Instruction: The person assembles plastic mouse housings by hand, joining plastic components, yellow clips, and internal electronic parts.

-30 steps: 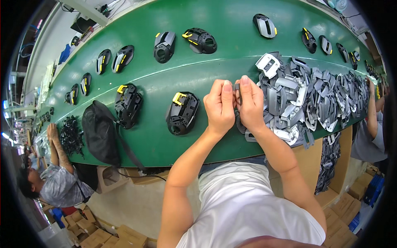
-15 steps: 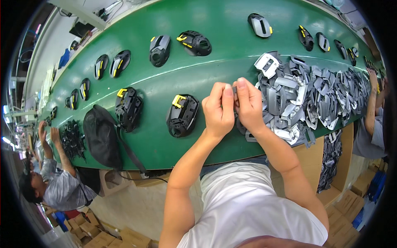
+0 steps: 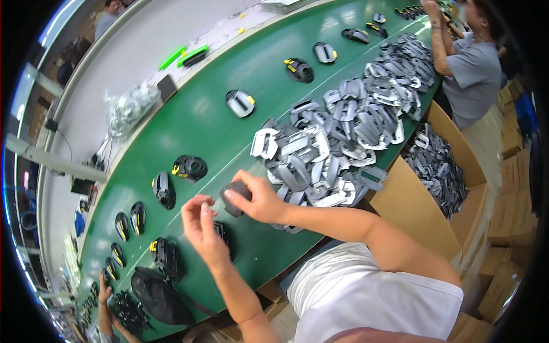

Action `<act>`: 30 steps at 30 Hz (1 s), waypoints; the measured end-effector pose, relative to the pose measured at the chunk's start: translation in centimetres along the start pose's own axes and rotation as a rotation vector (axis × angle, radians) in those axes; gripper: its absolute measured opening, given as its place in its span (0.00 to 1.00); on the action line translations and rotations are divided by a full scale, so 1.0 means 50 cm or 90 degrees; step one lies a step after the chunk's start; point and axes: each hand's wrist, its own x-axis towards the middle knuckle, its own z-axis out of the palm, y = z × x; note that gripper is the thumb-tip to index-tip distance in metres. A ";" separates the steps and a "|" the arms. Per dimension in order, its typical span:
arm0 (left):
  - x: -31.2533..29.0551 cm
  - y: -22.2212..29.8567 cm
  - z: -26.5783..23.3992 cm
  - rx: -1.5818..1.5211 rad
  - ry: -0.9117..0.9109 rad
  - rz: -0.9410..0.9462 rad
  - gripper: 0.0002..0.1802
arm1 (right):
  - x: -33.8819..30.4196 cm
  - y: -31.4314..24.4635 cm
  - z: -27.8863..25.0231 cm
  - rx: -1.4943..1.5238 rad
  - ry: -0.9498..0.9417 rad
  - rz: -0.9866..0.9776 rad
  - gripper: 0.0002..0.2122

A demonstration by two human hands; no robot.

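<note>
My right hand (image 3: 258,199) is closed on a dark grey plastic cover (image 3: 235,200), thumb on top, above the green table. Just left of it, my left hand (image 3: 206,231) is raised with its fingers loosely bent and nothing visible in them. Behind the left wrist, a black housing (image 3: 223,233) is partly hidden. A black housing with a yellow clip (image 3: 167,258) lies further left, by a black bag (image 3: 153,292). To the right of my hands spreads a pile of grey and silver plastic shells (image 3: 297,166).
The green table (image 3: 189,128) carries a row of black, grey and yellow assemblies (image 3: 240,103) along its far side. An open cardboard box (image 3: 412,194) of grey parts stands at the near right edge. Co-workers are at the far right (image 3: 472,74) and lower left (image 3: 106,303).
The view has swung to the right. My hands, close together before, have come apart; the dark grey cover now shows in my right hand.
</note>
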 end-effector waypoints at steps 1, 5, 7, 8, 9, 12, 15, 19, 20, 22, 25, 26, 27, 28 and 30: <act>0.011 0.019 -0.006 0.012 -0.039 -0.003 0.07 | 0.001 0.005 0.001 0.003 -0.016 0.010 0.10; 0.118 0.040 -0.036 0.314 -0.137 0.068 0.10 | -0.013 0.000 0.007 -0.051 -0.001 -0.143 0.09; 0.200 0.001 -0.040 0.455 -0.100 0.091 0.17 | -0.026 -0.030 0.008 -0.105 -0.057 -0.153 0.10; 0.241 -0.042 -0.057 0.614 -0.079 0.109 0.23 | -0.028 -0.032 0.013 -0.123 -0.066 -0.164 0.09; 0.276 -0.087 -0.072 0.774 -0.052 0.121 0.30 | -0.027 -0.031 0.018 -0.111 -0.081 -0.172 0.09; 0.327 -0.134 -0.056 0.959 -0.043 -0.212 0.46 | -0.030 -0.030 0.026 -0.167 -0.045 -0.305 0.09; 0.349 -0.163 -0.022 0.971 -0.095 -0.319 0.50 | -0.027 -0.027 0.009 -0.196 -0.029 -0.303 0.09; 0.341 -0.188 -0.039 0.942 -0.078 -0.311 0.50 | -0.026 -0.041 0.008 -0.176 -0.044 -0.259 0.08; 0.335 -0.185 -0.053 0.943 -0.060 -0.326 0.50 | -0.030 -0.042 0.012 -0.167 -0.052 -0.262 0.08; 0.319 -0.166 -0.061 0.797 -0.088 -0.228 0.52 | -0.031 -0.042 0.014 -0.155 -0.073 -0.267 0.07; 0.260 -0.119 -0.044 0.717 0.013 0.100 0.53 | -0.026 -0.037 0.009 -0.125 -0.067 -0.247 0.08; 0.234 -0.096 -0.025 0.610 -0.003 0.140 0.51 | -0.020 -0.032 -0.005 -0.053 -0.055 -0.138 0.08; 0.209 -0.072 -0.004 0.502 -0.023 0.178 0.50 | -0.014 -0.025 -0.018 0.019 -0.037 -0.027 0.08; 0.175 -0.052 0.007 0.375 -0.053 0.111 0.48 | -0.007 -0.031 -0.022 0.100 -0.013 -0.024 0.08; 0.116 -0.029 0.023 0.192 -0.107 0.003 0.44 | -0.002 -0.059 -0.028 0.201 0.026 0.012 0.06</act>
